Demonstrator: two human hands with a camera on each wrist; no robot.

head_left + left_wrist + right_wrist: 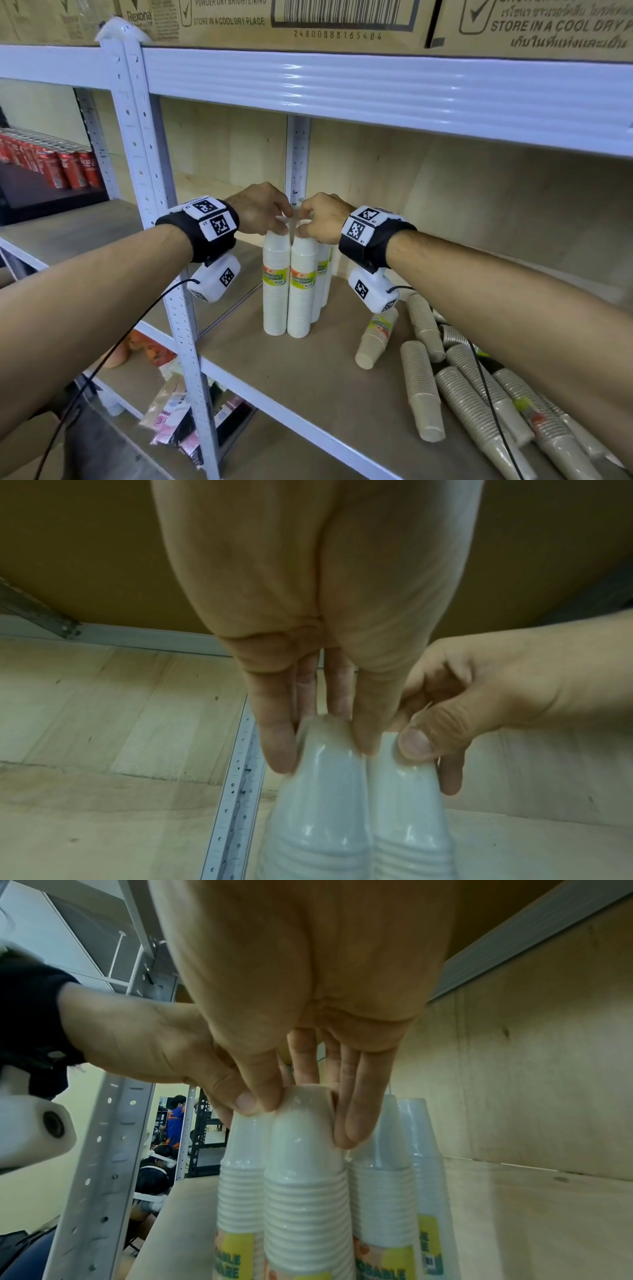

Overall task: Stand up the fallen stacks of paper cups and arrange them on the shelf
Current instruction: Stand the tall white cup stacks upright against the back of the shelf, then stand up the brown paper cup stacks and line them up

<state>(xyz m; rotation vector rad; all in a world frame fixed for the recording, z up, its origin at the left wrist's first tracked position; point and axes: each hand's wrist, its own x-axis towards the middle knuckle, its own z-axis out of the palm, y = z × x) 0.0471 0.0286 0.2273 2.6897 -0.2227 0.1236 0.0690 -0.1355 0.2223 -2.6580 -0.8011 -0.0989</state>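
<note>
Paper cup stacks stand upright in a tight white cluster on the shelf board, toward its back-left corner beside a perforated upright. I see my left hand pinching the top of the left front stack between thumb and fingers, and my right hand gripping the top of the right front stack the same way; the two stacks touch. At four o'clock from the cluster, fallen beige stacks lie on their sides across the board. Cardboard boxes sit on the shelf above.
</note>
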